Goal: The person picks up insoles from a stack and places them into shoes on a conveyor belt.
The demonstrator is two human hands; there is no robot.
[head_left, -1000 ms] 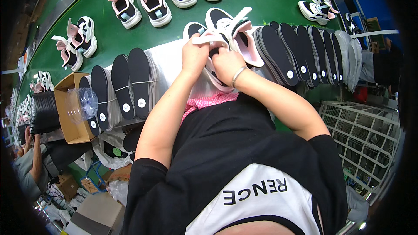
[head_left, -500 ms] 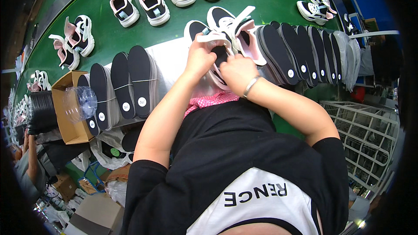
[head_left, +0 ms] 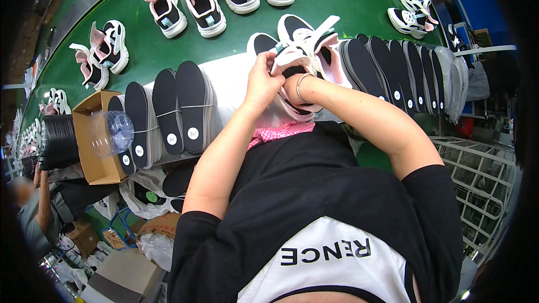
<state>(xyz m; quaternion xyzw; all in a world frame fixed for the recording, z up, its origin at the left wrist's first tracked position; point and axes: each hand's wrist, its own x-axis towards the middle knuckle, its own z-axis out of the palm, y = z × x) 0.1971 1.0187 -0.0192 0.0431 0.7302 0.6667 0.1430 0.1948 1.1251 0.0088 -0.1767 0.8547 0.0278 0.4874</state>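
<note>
A white, black and pink sneaker [head_left: 301,114] lies in front of me, its heel toward my body. My left hand [head_left: 264,83] pinches the edge of its raised tongue. My right hand [head_left: 294,86] is pushed into the shoe opening up to the bracelet at the wrist. Its fingers are hidden inside, so whether they hold anything does not show. Against the right side of this shoe rests a matching sneaker [head_left: 332,63] with its strap standing up.
Bundled black insoles [head_left: 195,106] stand at left, and rows of insoles [head_left: 387,67] at right. More sneakers [head_left: 205,8] are spread over the green table [head_left: 348,0]. A cardboard box [head_left: 95,160] holds a clear plastic bottle [head_left: 112,132]. A white wire rack [head_left: 477,174] stands at right.
My right hand has gone deeper into the sneaker, its fingers now out of sight. My left hand stays at the tongue. The whole view has shifted slightly.
</note>
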